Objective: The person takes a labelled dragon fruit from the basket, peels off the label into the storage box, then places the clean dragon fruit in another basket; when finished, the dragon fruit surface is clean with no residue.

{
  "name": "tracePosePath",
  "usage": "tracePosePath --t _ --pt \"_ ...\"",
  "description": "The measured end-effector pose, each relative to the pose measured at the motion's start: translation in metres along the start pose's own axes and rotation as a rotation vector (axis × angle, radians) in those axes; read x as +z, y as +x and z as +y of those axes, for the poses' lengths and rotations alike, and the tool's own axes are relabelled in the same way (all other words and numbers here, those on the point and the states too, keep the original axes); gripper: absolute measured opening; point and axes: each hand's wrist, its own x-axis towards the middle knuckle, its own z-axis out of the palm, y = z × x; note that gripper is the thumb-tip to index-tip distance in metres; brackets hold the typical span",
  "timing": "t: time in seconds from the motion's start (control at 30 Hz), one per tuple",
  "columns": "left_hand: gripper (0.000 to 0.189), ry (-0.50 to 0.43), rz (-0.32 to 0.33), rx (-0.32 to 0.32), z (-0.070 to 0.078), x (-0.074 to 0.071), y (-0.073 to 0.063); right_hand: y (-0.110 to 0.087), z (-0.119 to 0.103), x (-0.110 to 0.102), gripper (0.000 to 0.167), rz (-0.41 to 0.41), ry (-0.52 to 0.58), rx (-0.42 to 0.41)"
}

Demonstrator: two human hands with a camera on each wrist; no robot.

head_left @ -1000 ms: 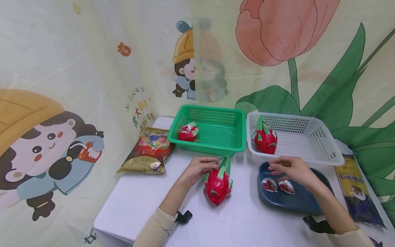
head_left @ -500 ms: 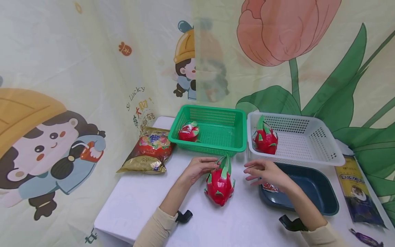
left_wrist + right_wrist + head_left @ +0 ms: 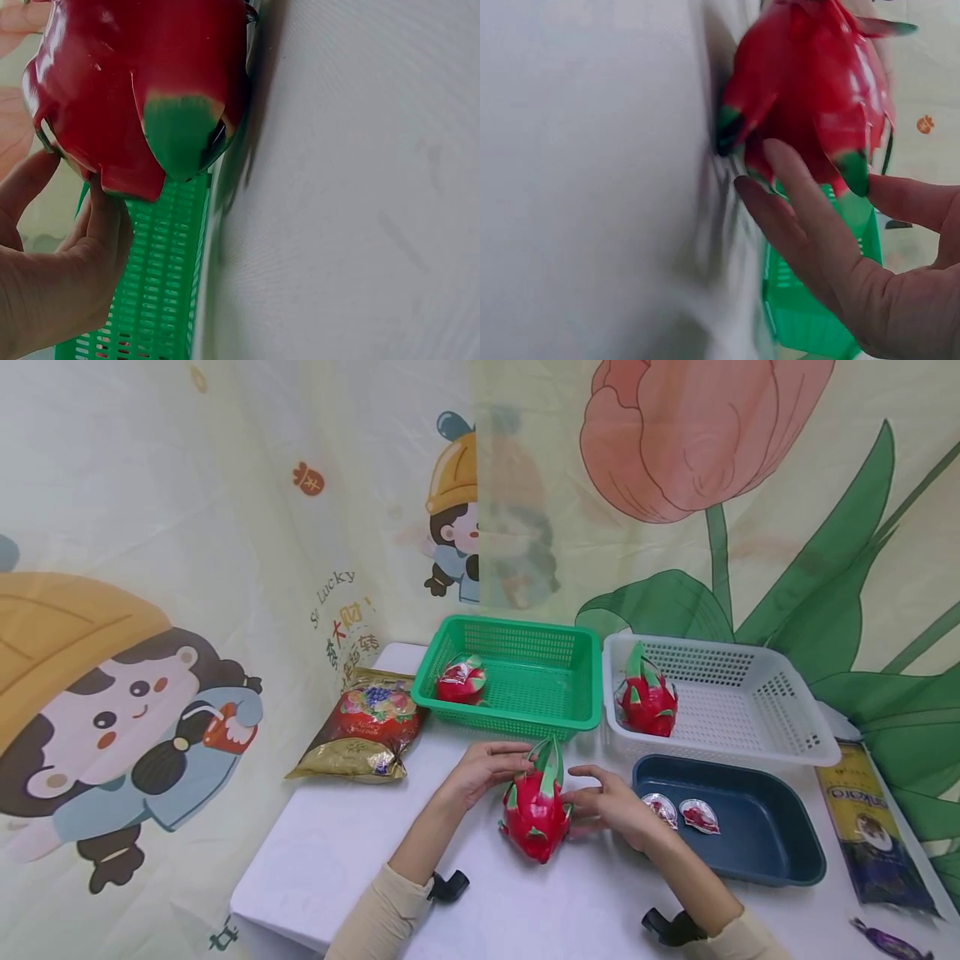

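Observation:
A red dragon fruit with green scales sits at the middle front of the white table, leaves toward the green basket. My left hand holds it at its leafy end; in the left wrist view, thumb and fingers pinch there. From the other side my right hand meets the fruit, its fingers extended and spread. In the right wrist view, its thumb touches a scale tip and the fingers reach along the underside of the dragon fruit.
Behind stand a green basket and a white basket, each with a dragon fruit. A blue tray with small silver-edged packs is at right. A candy bag lies left; a yellow-blue packet and purple wrapped candy lie right.
My right hand has moved left from over the blue tray to the dragon fruit's side. The fruit has shifted slightly right, while my left hand stays at its leafy end.

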Motion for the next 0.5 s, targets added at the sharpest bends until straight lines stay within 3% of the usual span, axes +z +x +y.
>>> tracePosePath --t 0.27,0.5 --pt "0.039 0.001 0.0 -0.007 -0.0018 0.0007 0.0008 0.0008 0.0103 0.0046 0.063 -0.007 0.057 0.028" --pt "0.036 -0.001 -0.003 0.005 -0.0003 -0.002 0.0023 0.0002 0.0086 0.0034 0.06 -0.004 0.061 0.0"
